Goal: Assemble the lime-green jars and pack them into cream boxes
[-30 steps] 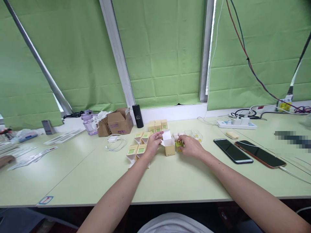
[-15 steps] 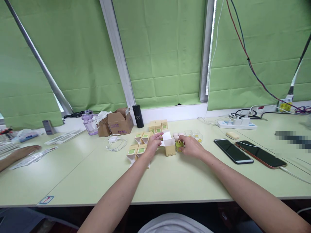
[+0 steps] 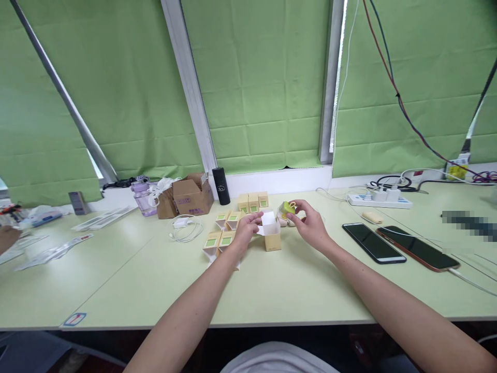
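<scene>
My left hand (image 3: 245, 231) grips the left side of a small open tan carton (image 3: 271, 235) standing on the pale green table (image 3: 272, 285), its white flaps up. My right hand (image 3: 308, 223) holds a small green object (image 3: 288, 208) in its fingertips, lifted just above and right of the carton's mouth. Several closed and open tan cartons with green labels (image 3: 223, 235) lie left of my left hand, and three more (image 3: 253, 200) stand in a row behind.
Two phones (image 3: 396, 243) lie to the right, with a power strip (image 3: 378, 198) and cables behind. A brown cardboard box (image 3: 192, 195), black cylinder (image 3: 220, 185) and purple bottle (image 3: 142, 197) stand at the back left. Another person's hand (image 3: 8, 237) shows at the far left edge.
My right hand has lifted the green object off the table, up beside the carton's top. The other person's hand at far left has drawn back.
</scene>
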A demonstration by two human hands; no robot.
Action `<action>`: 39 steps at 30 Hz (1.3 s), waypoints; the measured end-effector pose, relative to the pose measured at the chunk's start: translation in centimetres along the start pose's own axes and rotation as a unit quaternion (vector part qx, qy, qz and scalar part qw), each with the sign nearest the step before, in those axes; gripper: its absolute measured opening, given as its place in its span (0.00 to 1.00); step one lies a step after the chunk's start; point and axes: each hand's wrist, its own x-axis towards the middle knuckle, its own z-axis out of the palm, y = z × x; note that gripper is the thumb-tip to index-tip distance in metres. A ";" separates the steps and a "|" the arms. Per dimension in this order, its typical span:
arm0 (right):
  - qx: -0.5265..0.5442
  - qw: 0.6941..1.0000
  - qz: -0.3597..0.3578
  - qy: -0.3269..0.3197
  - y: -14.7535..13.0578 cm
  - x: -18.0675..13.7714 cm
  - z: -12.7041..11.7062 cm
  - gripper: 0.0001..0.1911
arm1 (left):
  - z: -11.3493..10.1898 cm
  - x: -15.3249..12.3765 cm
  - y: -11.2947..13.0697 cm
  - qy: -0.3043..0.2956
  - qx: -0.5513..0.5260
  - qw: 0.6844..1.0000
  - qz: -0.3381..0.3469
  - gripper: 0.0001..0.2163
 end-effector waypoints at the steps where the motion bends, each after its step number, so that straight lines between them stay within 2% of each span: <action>1: 0.039 0.999 -0.001 -0.002 -0.3 -0.1 0.1 0.19 | 0.0 0.0 -0.1 -0.005 0.000 1.000 0.003 0.33; 5: 0.127 0.991 0.009 -0.032 -1.5 -0.5 0.7 0.21 | 0.0 0.2 -0.3 -0.012 -0.003 1.000 0.015 0.33; 10: 0.147 0.987 -0.005 -0.066 -1.6 -0.9 1.5 0.20 | 0.1 0.3 -0.4 -0.026 -0.003 0.999 0.030 0.31; 15: 0.095 0.991 -0.024 -0.093 -1.5 -1.0 1.6 0.18 | 0.0 0.3 -0.7 -0.025 -0.007 0.999 0.035 0.32; 22: -0.005 0.995 -0.042 -0.093 -1.3 -0.8 1.0 0.17 | -0.1 0.2 -0.7 -0.021 -0.009 0.999 0.032 0.32; 29: -0.066 0.988 -0.028 -0.136 -1.5 -0.8 0.7 0.17 | 0.0 0.2 -0.7 -0.014 -0.011 1.000 0.020 0.32; 39: -0.140 0.975 -0.064 -0.162 -1.9 -1.2 1.0 0.15 | 0.3 0.0 -0.5 -0.014 -0.013 1.000 0.011 0.33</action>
